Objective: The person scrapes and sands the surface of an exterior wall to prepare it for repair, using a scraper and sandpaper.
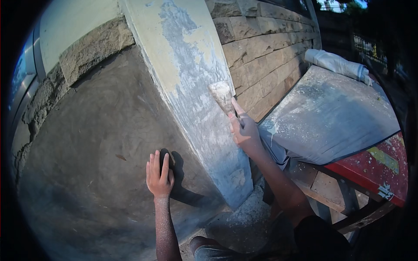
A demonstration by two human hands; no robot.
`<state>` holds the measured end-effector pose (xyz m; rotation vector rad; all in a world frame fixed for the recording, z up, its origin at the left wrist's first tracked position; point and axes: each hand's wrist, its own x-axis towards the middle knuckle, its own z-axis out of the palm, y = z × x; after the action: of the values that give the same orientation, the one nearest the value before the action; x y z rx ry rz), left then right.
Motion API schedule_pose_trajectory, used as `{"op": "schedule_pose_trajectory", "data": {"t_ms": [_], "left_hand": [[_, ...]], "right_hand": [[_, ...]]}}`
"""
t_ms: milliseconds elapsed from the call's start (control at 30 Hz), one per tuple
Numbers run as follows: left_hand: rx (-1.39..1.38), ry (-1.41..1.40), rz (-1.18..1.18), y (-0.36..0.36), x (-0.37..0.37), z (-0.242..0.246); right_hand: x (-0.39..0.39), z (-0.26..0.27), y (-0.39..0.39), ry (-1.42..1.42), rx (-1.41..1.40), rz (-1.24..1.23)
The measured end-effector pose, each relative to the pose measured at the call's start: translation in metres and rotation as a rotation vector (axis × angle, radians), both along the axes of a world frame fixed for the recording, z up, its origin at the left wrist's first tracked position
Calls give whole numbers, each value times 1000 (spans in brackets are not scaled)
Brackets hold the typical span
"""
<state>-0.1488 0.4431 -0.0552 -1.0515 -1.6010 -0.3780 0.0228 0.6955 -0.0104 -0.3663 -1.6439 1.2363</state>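
Note:
My right hand point(243, 129) grips a putty knife point(223, 94) by its handle. Its wide, whitish blade lies against the face of a pillar point(202, 120) with cream paint scraped away in patches, near the pillar's right edge. My left hand point(160, 176) rests on the grey cement wall point(107, 130) left of the pillar, over a dark object point(167, 156) that is mostly hidden under the fingers. Whether the fingers grip that object cannot be told. Pale dust coats the left forearm.
A dusty grey sheet point(329, 111) covers part of a red table point(365, 166) at the right, with a rolled cloth point(338, 63) at its far end. Rough stone blocks point(264, 55) face the wall behind. Wooden supports stand under the table, close to my right arm.

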Motion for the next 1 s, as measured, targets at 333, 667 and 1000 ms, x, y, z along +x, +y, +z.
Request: {"op": "schedule_pose_trajectory", "data": {"t_ms": [333,667,1000], "left_hand": [[-15,13,-37,4,0,3],[-45,-8,-14,-1,2,2],[-76,8,-7,1,-1,4]], "right_hand": [[0,-16,10,-12,148,-115],[31,22,1,-126,78,22],[26,111,87,-192,531,-150]]}}
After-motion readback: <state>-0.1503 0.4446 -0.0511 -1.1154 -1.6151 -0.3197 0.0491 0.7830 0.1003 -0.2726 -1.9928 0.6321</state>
